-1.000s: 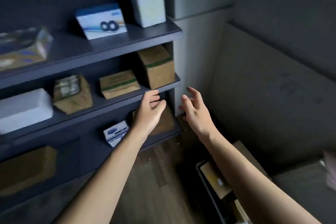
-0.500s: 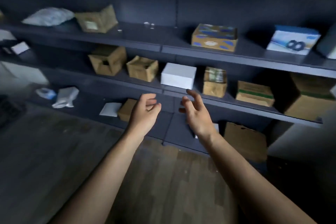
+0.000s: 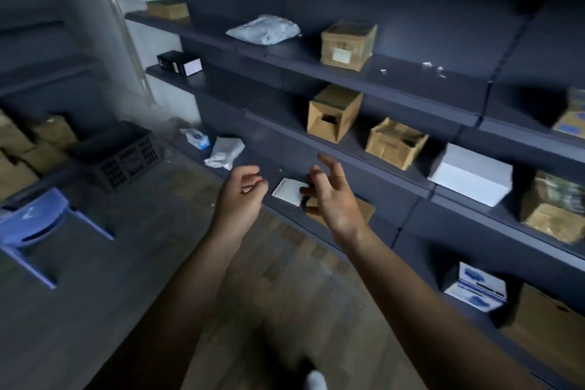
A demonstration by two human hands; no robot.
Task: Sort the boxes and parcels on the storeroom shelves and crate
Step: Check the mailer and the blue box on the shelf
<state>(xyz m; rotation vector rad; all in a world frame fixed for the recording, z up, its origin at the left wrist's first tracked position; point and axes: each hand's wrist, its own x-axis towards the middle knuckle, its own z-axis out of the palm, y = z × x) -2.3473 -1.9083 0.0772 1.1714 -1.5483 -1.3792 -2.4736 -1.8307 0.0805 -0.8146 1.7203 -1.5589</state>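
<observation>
Head view: left hand (image 3: 240, 196) and right hand (image 3: 332, 199), both empty with fingers loosely spread, either side of the flat white parcel (image 3: 288, 191) on the lowest shelf (image 3: 392, 215). My judgement: reach under way. Next I must grasp that parcel, with the black crate (image 3: 123, 152) well to its left.

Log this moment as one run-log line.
left hand: empty, fingers loosely curled | right hand: empty, fingers spread | both: held up before dark grey shelves | nearest item: flat white square parcel, bottom shelf, not held

empty hands (image 3: 240, 196), dark shelves (image 3: 364, 73), black crate (image 3: 126, 155)
</observation>
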